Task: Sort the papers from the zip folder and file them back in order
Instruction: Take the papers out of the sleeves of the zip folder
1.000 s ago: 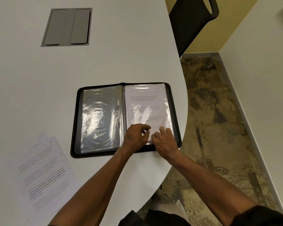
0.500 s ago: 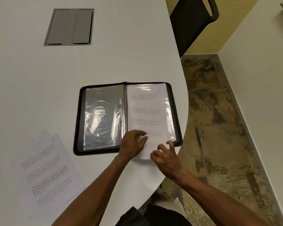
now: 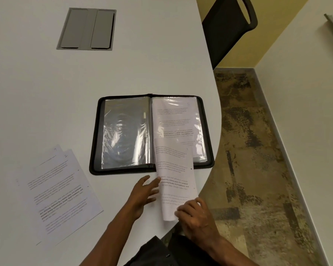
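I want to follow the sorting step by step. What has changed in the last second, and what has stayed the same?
The printed sheet slid out of the right sleeve toward the person, pulled by the right hand. The left hand let go and opened beside it. The zip folder and the loose papers stayed put.

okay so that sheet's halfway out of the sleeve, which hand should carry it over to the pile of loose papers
Probably the left hand: it lies open beside the sheet, on the side toward the loose papers. The right hand grips the sheet's near end.

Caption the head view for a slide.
Right hand pulls a printed sheet from the open zip folder; left hand open beside it.
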The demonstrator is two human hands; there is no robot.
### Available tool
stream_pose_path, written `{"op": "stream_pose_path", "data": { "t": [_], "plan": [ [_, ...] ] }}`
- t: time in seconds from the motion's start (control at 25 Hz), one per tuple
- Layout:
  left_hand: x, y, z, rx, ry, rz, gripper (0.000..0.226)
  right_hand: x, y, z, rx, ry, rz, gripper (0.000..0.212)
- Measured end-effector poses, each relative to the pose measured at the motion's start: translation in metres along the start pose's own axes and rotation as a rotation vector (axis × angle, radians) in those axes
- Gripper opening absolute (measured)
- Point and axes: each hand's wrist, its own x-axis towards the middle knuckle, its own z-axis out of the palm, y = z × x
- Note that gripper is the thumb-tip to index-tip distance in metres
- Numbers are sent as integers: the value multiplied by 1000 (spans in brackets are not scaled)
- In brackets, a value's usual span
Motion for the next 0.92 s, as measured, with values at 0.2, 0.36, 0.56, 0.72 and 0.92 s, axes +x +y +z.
{"op": "stream_pose_path", "data": {
  "t": [0.2, 0.36, 0.56, 0.72, 0.92],
  "plan": [
    [-9, -17, 4, -78, -217, 1, 70, -15, -18, -12, 172, -78, -70, 14],
    [-23, -22, 3, -262, -371, -68, 63, -5, -18, -36, 428, -68, 390, 55],
    [-51, -37, 8, -333, -637, -140, 70, 12, 1, -37, 1048, -261, 1488, 79],
    [-77, -48, 10, -309, -686, -126, 73, -5, -19, -31, 1697, -273, 1640, 50],
    [-107, -44, -41, -279, -409, 58, 67, 11, -65, -34, 1447, -129, 1331, 38]
  ]
}}
